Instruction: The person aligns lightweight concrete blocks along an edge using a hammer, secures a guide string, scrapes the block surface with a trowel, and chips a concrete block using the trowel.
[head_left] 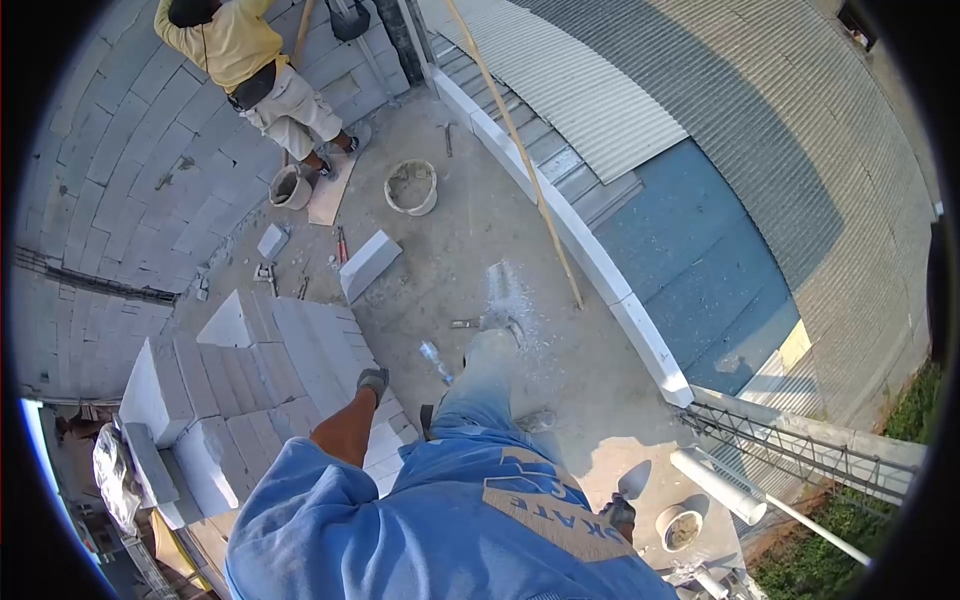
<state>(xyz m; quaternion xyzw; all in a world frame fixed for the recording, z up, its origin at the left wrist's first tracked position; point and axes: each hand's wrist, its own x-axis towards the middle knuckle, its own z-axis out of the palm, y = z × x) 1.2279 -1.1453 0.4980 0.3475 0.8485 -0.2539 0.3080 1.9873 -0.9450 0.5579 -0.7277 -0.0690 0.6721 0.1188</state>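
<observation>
A dark glove covers my left hand point(374, 382), which is at the edge of the stack of white blocks point(290, 350); its fingers look curled, but what they hold, if anything, is hidden. On the other side of my body, my gloved right hand point(620, 514) is closed on a pointed trowel point(634, 480), blade outward. Just beyond that hand stands a small bucket point(680, 528) with grey material inside. A single white block point(369, 266) lies on the floor in front of the stack. White powder point(508, 292) is scattered near my foot.
A co-worker in a yellow top point(238, 50) stands by the block wall point(130, 150). Two mortar buckets, one round point(411, 187) and one beside the co-worker point(290, 187), sit on the floor. A low block edge point(560, 215) borders corrugated roofs; a long pole point(520, 150) leans across it.
</observation>
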